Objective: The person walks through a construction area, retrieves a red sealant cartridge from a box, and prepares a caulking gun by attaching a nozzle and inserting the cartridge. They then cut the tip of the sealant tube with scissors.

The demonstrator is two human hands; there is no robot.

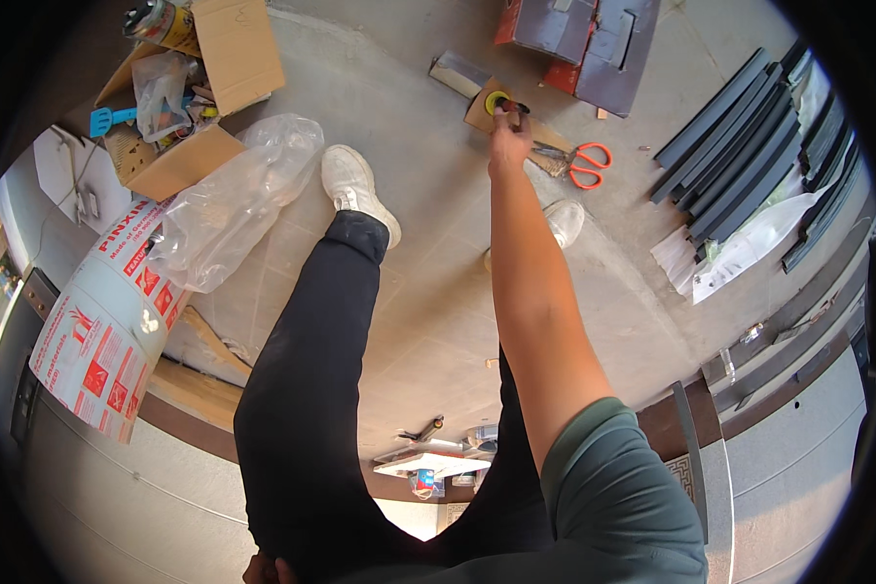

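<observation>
The right hand (510, 141) has its fingers on a small yellow-ringed object (496, 101); whether they grip it, I can't make out. Brown cardboard (477, 114) lies beneath, orange-handled scissors (588, 177) just right of the hand. Beyond are grey-and-red boxes (608, 73); farther right, dark strips (735, 156). Well back leftward, the left hand (266, 570) shows too little to tell

Soft daylight, bowed edges within black, perhaps slight blur near the rim.
</observation>
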